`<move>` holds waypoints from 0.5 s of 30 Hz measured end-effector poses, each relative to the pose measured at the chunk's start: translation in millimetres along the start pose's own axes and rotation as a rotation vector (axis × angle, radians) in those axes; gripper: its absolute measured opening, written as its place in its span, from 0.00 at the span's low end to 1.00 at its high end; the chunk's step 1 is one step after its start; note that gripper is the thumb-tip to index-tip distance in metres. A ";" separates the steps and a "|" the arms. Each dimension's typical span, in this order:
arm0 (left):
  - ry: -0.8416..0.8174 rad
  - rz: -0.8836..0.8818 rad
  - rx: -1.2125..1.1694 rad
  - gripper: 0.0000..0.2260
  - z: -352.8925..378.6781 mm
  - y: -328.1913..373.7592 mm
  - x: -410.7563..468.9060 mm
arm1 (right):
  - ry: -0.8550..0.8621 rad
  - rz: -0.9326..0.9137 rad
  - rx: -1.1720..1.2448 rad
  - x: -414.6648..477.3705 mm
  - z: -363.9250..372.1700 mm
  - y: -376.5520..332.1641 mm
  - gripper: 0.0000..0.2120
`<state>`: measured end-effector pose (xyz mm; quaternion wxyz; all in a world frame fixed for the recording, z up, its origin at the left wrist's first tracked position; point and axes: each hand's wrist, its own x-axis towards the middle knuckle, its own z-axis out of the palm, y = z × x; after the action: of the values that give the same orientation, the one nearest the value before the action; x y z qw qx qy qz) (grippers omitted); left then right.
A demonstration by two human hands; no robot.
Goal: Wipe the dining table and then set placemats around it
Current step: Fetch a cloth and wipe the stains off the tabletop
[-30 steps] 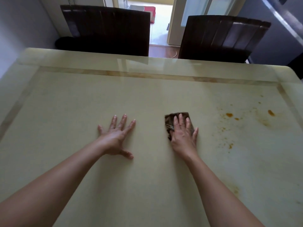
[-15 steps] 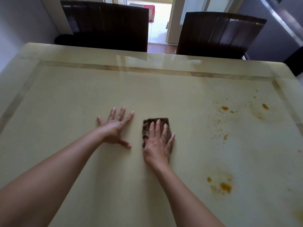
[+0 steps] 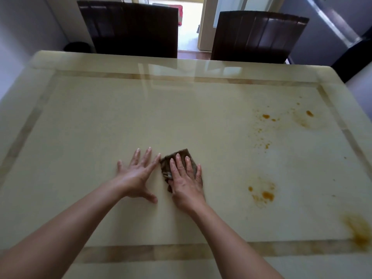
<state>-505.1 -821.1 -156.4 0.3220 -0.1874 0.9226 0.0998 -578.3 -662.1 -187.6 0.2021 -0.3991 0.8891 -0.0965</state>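
**Wiping a stained desk: cloth under the right hand, stains off to its right**

Seen from a head-worn camera looking down, a person leans over a glossy cream desk (image 3: 141,117) with a tan inlaid border. The right hand (image 3: 186,181) lies flat with fingers spread, pressing a small dark brown cloth (image 3: 181,155) against the surface; it is not clenched, only pushing down. The cloth is roughly square, so it has no clear long axis, and it peeks out beyond the fingertips and beside the thumb. The left hand (image 3: 136,175) rests open and empty on the desk, palm down, just left of the cloth, its index fingertip almost touching the cloth's edge.

Orange stains lie on the right side of the cloth, well apart from it: one patch (image 3: 263,193) nearest, a spatter of spots (image 3: 265,116) further back, and a smear (image 3: 358,230) by the near right corner. The right hand is the nearer hand to all of them, so the coming stroke probably sweeps rightward. No placemats are in view. Two dark chairs (image 3: 128,29) stand beyond the far edge.

Compared with a second ago, the cloth and right hand have slid leftward, away from the stains, closing the gap to the left hand, which has hardly shifted. The stains look unchanged.
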 end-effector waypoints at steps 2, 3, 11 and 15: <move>-0.002 -0.006 -0.021 0.60 1.9 -0.5 -0.1 | 0.008 -0.003 0.010 1.9 -2.1 1.9 0.29; -0.010 -0.004 -0.024 0.60 1.0 -0.1 0.6 | 0.003 0.002 0.020 3.1 -3.3 3.7 0.29; -0.017 0.001 -0.047 0.60 2.2 -1.1 1.5 | 0.095 0.283 0.059 2.3 -22.3 61.1 0.29; -0.020 0.003 -0.056 0.59 1.9 -1.2 1.4 | 0.114 0.341 0.049 -1.8 -20.2 67.5 0.28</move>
<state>-504.6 -822.0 -158.8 0.3255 -0.1939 0.9166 0.1280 -631.4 -615.8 -191.3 0.1746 -0.2316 0.9512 -0.1048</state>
